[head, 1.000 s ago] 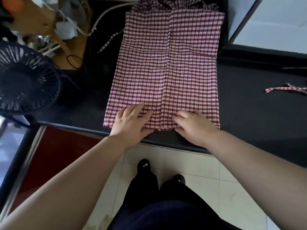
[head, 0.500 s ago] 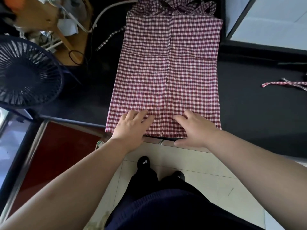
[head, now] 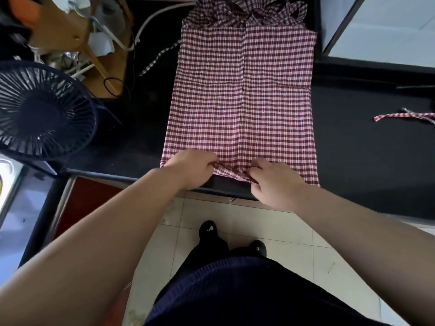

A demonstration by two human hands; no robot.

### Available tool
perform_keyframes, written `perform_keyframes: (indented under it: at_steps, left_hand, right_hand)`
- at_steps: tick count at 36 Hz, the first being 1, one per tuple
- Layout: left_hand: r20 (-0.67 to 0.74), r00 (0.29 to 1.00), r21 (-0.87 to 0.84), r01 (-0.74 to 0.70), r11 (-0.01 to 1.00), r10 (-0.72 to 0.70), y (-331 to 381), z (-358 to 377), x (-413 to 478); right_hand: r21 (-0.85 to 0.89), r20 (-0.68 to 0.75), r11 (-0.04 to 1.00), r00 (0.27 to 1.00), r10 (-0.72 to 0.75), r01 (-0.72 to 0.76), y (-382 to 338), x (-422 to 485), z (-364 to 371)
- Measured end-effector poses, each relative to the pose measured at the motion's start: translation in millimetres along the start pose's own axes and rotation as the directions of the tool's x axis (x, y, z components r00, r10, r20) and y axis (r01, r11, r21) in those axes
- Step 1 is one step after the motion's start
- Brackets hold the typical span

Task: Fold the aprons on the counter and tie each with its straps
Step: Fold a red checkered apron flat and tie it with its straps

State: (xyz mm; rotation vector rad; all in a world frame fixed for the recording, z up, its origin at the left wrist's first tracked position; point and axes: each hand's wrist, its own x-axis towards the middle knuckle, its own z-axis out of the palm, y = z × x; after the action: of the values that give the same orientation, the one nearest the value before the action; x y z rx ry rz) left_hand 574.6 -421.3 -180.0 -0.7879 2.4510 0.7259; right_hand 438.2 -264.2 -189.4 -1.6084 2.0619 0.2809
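Observation:
A red-and-white checked apron (head: 242,97) lies lengthwise on the black counter (head: 367,151), folded into a long panel with a seam down its middle. Its straps (head: 249,10) are bunched at the far end, and one strap (head: 160,57) trails off to the left. My left hand (head: 190,168) and my right hand (head: 273,182) both pinch the apron's near hem at the counter's front edge, and the cloth is puckered and lifted between them.
A dark fan (head: 40,111) stands at the left. Behind it are a wooden piece (head: 70,36), cables and paper. A loose checked strap (head: 404,116) lies at the right. A white-topped unit (head: 386,27) is at the far right. Tiled floor (head: 277,229) lies below.
Both hands went from lying flat on the apron's near end to curling and pinching its hem, which now lifts off the counter edge.

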Motion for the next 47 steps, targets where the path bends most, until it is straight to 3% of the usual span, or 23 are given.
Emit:
perform_keyframes:
  at_steps: [6,10,16,21,25,27,29,31,33,37,41,45,47]
  left_hand:
    - [0.112,0.993,-0.091,0.045,0.995,-0.035,-12.7,-19.6,17.7]
    - [0.134,0.989,-0.071,0.074,0.995,-0.064,-16.3,-23.1,30.1]
    - [0.126,0.991,-0.002,0.055,0.998,-0.054,-17.4,-26.4,42.3]
    - [0.132,0.987,0.196,0.06,0.979,-0.087,-12.6,-30.9,47.1]
    - [0.092,0.979,0.406,0.128,0.905,-0.18,-0.7,-33.6,45.2]
    - [-0.021,0.995,0.551,0.091,0.83,-0.095,9.4,-34.8,41.7]
    - [-0.124,0.988,0.62,0.002,0.785,0.096,20.9,-31.7,37.1]
    - [-0.067,0.966,0.589,-0.165,0.791,0.251,30.9,-20.1,30.7]
    - [-0.022,0.967,0.466,-0.216,0.858,0.255,32.9,-3.4,24.3]
    - [-0.163,0.976,0.237,-0.106,0.966,0.147,24.5,23.4,17.0]
    - [-0.178,0.98,0.213,-0.05,0.976,0.089,23.4,41.3,10.7]
    - [-0.102,0.995,0.202,0.019,0.979,0.002,18.0,42.8,9.5]
    - [-0.079,0.997,0.222,0.008,0.975,0.01,15.3,41.0,9.3]
  right_hand:
    - [0.247,0.039,0.965,0.996,0.085,-0.092,17.0,18.8,-22.2]
    - [0.199,0.101,0.966,0.984,0.145,-0.163,28.3,32.1,-28.5]
    - [0.092,0.084,0.969,0.971,0.222,-0.23,31.1,40.5,-30.1]
    - [0.014,0.058,0.971,0.969,0.238,-0.239,26.9,44.2,-30.2]
    - [0.022,0.072,0.968,0.967,0.246,-0.248,28.0,45.0,-30.5]
    - [0.021,0.066,0.967,0.965,0.253,-0.255,27.8,44.9,-29.6]
    - [0.008,0.057,0.967,0.965,0.255,-0.256,26.6,46.2,-29.0]
    - [0.035,0.056,0.965,0.964,0.259,-0.261,25.9,45.0,-29.6]
    - [0.086,0.022,0.968,0.972,0.235,-0.236,27.6,42.7,-29.2]
    - [0.146,0.074,0.965,0.975,0.209,-0.218,39.2,37.9,-36.2]
    - [0.119,0.135,0.924,0.928,0.347,-0.363,60.3,24.6,-36.4]
    - [0.163,0.076,0.851,0.866,0.494,-0.5,73.9,8.6,-22.0]
    - [0.102,-0.054,0.834,0.834,0.549,-0.542,68.0,4.9,-20.5]
